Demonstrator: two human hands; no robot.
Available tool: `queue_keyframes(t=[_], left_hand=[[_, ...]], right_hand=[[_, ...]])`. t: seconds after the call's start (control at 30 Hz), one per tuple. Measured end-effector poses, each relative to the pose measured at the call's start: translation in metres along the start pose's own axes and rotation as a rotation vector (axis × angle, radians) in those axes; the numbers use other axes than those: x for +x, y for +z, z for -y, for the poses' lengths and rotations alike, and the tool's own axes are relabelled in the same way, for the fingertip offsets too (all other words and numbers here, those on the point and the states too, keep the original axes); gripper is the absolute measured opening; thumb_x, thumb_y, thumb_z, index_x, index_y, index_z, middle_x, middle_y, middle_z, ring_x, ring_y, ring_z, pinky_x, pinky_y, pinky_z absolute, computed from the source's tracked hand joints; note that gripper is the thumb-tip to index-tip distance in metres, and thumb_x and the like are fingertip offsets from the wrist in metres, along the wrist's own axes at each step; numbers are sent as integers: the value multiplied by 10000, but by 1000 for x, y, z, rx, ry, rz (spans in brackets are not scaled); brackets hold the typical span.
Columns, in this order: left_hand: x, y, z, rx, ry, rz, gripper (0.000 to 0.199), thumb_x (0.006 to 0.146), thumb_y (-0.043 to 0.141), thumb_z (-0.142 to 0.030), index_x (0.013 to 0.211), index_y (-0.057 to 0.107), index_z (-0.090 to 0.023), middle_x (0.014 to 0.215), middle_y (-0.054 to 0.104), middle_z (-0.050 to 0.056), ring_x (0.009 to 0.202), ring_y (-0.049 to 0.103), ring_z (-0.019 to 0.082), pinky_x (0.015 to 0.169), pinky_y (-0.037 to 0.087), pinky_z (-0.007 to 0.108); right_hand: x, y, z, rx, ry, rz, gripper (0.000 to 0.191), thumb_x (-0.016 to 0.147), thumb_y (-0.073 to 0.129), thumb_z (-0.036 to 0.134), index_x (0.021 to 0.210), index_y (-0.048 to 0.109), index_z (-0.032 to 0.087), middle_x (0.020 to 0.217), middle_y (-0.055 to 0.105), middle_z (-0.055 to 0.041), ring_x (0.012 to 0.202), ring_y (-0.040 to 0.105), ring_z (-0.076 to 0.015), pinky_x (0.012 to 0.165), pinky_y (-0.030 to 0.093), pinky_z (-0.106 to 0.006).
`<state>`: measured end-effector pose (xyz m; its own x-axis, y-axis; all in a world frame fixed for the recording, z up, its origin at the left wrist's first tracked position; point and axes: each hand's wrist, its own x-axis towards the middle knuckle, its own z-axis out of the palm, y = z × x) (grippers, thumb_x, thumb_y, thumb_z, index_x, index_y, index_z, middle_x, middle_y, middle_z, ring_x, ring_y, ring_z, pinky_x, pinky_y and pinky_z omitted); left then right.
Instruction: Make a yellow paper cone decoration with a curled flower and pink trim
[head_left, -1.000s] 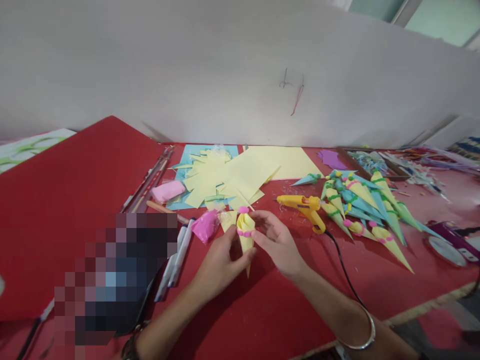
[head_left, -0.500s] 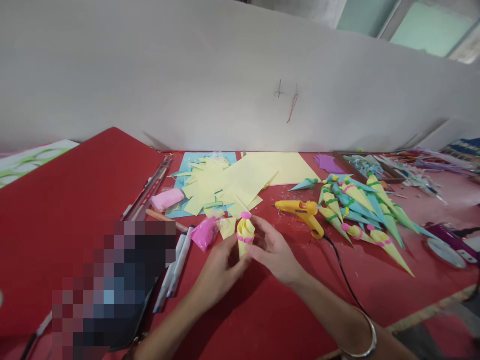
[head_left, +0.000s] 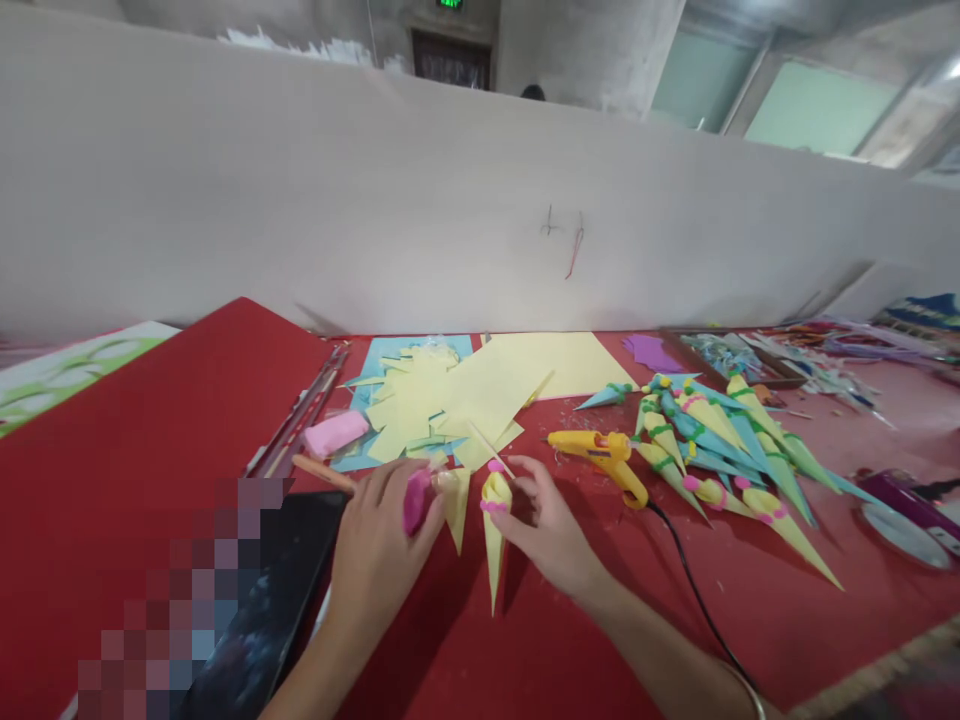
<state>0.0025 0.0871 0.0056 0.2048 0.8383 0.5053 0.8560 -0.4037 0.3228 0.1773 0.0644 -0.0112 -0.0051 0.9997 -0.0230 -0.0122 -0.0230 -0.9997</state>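
Note:
My right hand (head_left: pixel 553 530) pinches a small yellow paper cone (head_left: pixel 493 555) near its top, with the cone's point toward me. Pink trim rings the cone, and a pink ball sits on its swirled yellow top. To the left, my left hand (head_left: pixel 384 535) curls round a clear bag of bright pink clay (head_left: pixel 417 500), which its fingers partly cover. Between the hands lies a loose yellow paper piece (head_left: pixel 457 510). A thin pale stick (head_left: pixel 487 447) lies just beyond the cone, close to my right fingertips.
A yellow glue gun (head_left: pixel 600 455) with a black cord lies right of my hands. Beyond it is a pile of finished yellow and blue cones (head_left: pixel 705 420). Yellow paper sheets (head_left: pixel 499 385) lie at the back, a light pink packet (head_left: pixel 336 433) and dark tablet-like slab (head_left: pixel 304 560) at left.
My left hand has let go of the cone and moved left onto the bag of pink clay. The cone stays in my right hand, its lower point now exposed. The view has tilted up.

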Motion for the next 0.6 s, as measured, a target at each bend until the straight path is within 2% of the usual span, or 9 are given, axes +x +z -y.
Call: queue_keyframes(t=[0.1, 0.23, 0.33, 0.47, 0.6], left_hand=[[-5, 9, 4, 272, 60, 26, 427, 796, 440, -333, 1148, 464, -93, 1099, 575, 161, 987, 527, 313, 800, 419, 429], [-11, 13, 7, 393, 96, 150, 438, 789, 438, -260, 1178, 450, -58, 1033, 614, 170, 905, 581, 307, 783, 438, 421], [-11, 10, 8, 349, 57, 214, 400, 795, 427, -245, 1156, 459, -75, 1027, 617, 161, 889, 597, 286, 715, 473, 371], [-5, 3, 2, 164, -1, 163, 417, 775, 452, -238, 1177, 411, -136, 1049, 590, 115, 955, 567, 251, 744, 475, 333], [-3, -4, -9, -91, 106, 150, 358, 771, 433, -178, 1128, 444, -197, 1031, 575, 68, 932, 550, 224, 795, 444, 337]], right_hand=[[0, 0, -4, -113, -9, 27, 466, 721, 562, 184, 1144, 365, 203, 919, 592, -42, 831, 567, -168, 742, 452, -314], [-2, 0, -3, -245, -18, 51, 384, 726, 537, 175, 1094, 427, 190, 876, 570, -33, 752, 559, -142, 654, 452, -265], [-3, 0, -1, -279, -23, 51, 353, 720, 548, 191, 1062, 461, 188, 859, 554, -32, 711, 543, -133, 606, 448, -248], [-4, 0, -1, -307, -59, 30, 332, 716, 577, 239, 1034, 495, 197, 815, 536, -29, 670, 514, -141, 579, 438, -264], [-5, -1, 1, -339, -160, -82, 284, 728, 568, 230, 1008, 525, 207, 867, 544, -42, 701, 507, -155, 632, 431, -289]])
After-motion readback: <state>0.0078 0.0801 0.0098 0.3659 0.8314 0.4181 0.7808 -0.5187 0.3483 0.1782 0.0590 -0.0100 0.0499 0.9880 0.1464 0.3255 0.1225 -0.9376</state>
